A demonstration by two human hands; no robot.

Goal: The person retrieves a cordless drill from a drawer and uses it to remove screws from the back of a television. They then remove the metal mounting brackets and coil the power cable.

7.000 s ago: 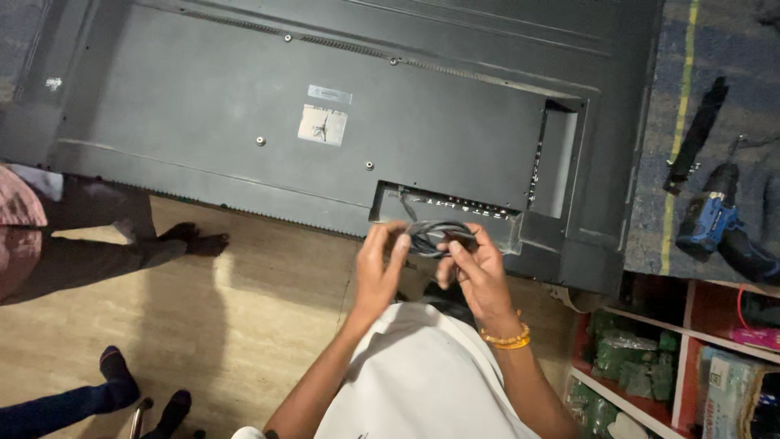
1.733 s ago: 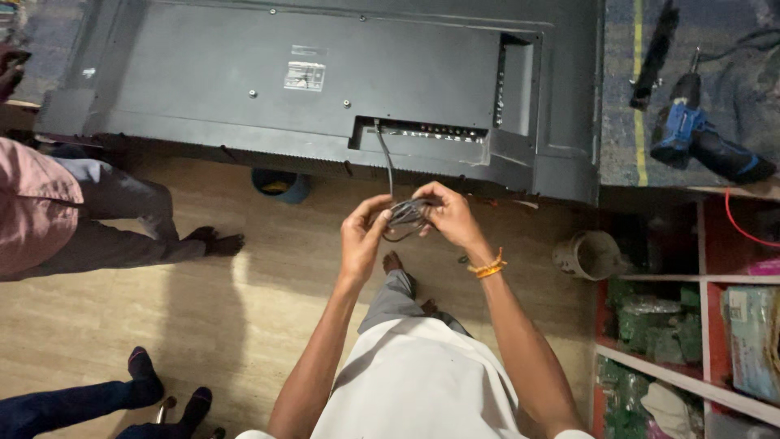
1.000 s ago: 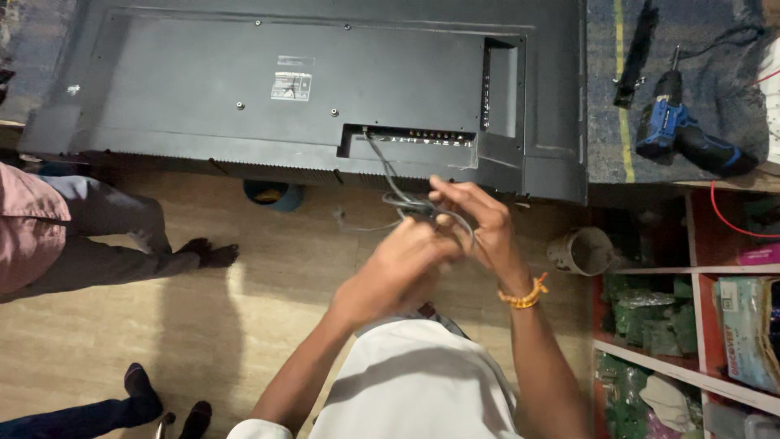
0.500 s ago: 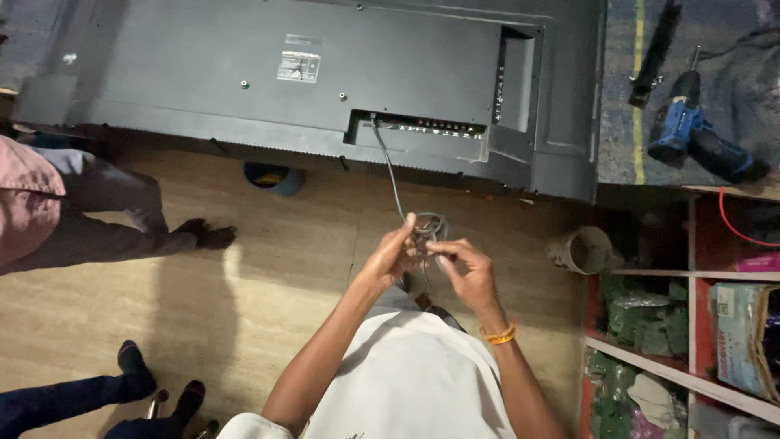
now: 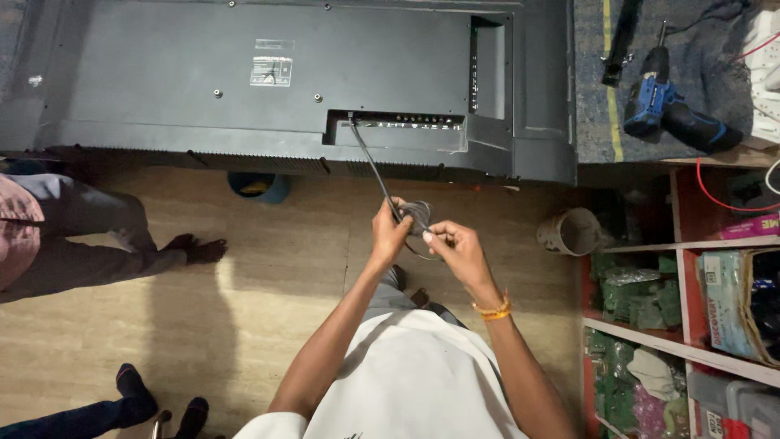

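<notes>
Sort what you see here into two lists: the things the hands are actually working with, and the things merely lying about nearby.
In hand:
left hand and right hand, both gripping the coiled black cable
the cable's run to the port recess of the flat television, lying back-up

Lying about:
blue cordless drill
black bar tool
cup on the floor
shelves of packets

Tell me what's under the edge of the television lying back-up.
Under the television edge sits a blue round container, partly hidden. The cable hangs from its port to both hands. Deeper underneath is covered.
</notes>
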